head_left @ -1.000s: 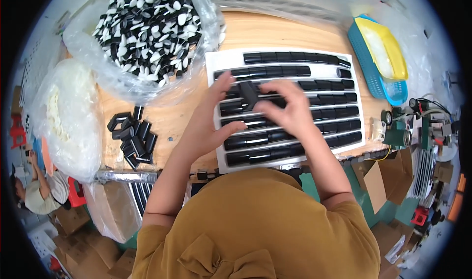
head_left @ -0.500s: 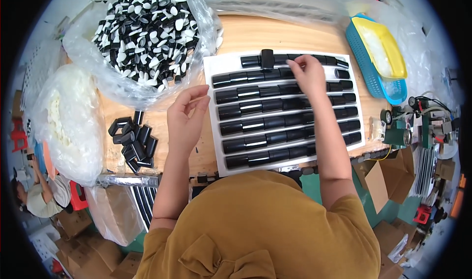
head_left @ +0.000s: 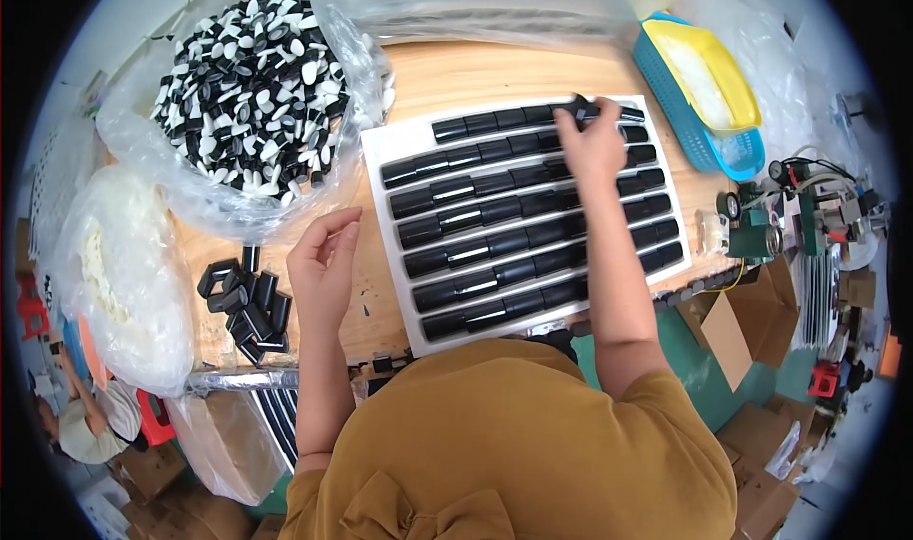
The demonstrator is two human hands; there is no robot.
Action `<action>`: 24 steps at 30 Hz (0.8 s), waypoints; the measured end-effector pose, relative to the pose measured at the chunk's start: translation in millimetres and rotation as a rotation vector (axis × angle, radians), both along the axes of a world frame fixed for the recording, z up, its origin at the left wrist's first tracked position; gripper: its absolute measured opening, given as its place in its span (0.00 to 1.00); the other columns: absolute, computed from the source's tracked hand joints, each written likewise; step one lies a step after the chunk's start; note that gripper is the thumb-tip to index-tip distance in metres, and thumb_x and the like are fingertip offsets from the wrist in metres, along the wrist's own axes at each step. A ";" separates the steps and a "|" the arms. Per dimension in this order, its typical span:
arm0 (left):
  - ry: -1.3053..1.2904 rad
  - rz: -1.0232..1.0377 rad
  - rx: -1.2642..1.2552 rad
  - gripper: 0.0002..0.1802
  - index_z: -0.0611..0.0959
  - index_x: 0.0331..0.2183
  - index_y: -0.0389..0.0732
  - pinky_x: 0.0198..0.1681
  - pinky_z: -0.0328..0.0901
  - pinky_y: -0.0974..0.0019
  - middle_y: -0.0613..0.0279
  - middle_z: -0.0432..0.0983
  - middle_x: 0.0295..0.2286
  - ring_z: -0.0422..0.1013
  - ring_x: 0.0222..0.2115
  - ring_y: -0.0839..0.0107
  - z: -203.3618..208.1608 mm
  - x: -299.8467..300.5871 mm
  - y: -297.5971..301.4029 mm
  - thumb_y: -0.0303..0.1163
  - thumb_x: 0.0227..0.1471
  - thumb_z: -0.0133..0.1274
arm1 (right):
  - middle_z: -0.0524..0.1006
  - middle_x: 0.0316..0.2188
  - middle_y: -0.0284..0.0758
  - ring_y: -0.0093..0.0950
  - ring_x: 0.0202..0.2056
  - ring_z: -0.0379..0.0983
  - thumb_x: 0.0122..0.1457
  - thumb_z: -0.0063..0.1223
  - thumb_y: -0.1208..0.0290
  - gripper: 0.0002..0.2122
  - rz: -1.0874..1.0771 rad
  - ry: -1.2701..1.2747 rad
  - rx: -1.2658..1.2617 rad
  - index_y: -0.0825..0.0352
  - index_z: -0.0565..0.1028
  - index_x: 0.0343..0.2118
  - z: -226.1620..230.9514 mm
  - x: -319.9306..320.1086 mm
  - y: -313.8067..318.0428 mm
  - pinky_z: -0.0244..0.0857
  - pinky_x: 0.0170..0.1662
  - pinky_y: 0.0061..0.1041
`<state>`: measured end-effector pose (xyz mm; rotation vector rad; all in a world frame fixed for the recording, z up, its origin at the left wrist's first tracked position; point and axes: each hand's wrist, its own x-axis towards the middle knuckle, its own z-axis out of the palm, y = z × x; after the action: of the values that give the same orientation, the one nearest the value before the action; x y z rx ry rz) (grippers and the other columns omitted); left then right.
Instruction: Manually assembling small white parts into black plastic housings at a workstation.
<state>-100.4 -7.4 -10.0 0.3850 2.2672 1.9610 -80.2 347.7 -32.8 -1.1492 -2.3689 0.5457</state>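
Note:
A white board (head_left: 373, 141) lies on the table with several rows of glossy black rounded pieces (head_left: 495, 243) laid end to end. At its far right, my right hand (head_left: 597, 145) is closed on a loose black piece (head_left: 578, 107), held over the top row. Its palm and wrist cover part of the rows beneath. My left hand (head_left: 321, 264) hovers beside the board's left edge, fingers loosely curled and thumb slightly apart, with nothing visible in it. Left of that hand sits a small heap of black pieces (head_left: 252, 307).
A clear plastic bag (head_left: 357, 69) of black and white pieces stands far left, with another bag (head_left: 124, 274) of pale pieces nearer. A blue basket (head_left: 656, 88) and yellow tray (head_left: 747, 93) are at far right. Small equipment (head_left: 761, 241) stands right. Another person (head_left: 90, 416) is at left.
The black piece that stood crosswise on the top row is now in my right hand, farther right. My left hand has drawn back from the board. The whole view has shifted slightly.

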 end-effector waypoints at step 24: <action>0.023 -0.054 -0.046 0.08 0.81 0.38 0.33 0.36 0.64 0.80 0.66 0.77 0.31 0.70 0.30 0.84 -5.4 -2.3 1.6 0.24 0.55 0.53 | 0.74 0.42 0.48 0.42 0.47 0.70 0.31 0.75 0.54 0.39 -0.024 -0.211 0.063 0.69 0.69 0.47 -7.0 38.9 86.8 0.65 0.50 0.36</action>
<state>-102.7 -5.8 -15.3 0.4603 2.2859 1.8854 -41.3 434.4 -39.8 -1.2604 -2.5255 0.3537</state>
